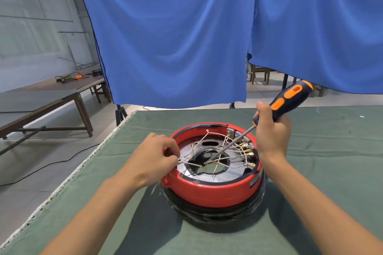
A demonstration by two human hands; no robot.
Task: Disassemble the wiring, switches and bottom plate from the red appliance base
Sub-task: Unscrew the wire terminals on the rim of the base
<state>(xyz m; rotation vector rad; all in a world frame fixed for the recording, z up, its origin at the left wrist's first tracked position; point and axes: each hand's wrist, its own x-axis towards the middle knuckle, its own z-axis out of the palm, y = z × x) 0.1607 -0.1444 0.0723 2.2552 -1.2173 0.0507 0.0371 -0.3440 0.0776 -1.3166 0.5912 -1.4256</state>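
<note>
Between both hands, red base.

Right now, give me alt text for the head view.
A right hand holds a screwdriver with its tip among the wires inside a red appliance base, while the left hand pinches a wire at the rim.

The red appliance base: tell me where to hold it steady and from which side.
Hold the red appliance base by its bare outer wall, from the person's left. The screwdriver in the right hand and the brass-tipped wires crowd the right; the left hand already sits at the left rim.
</note>
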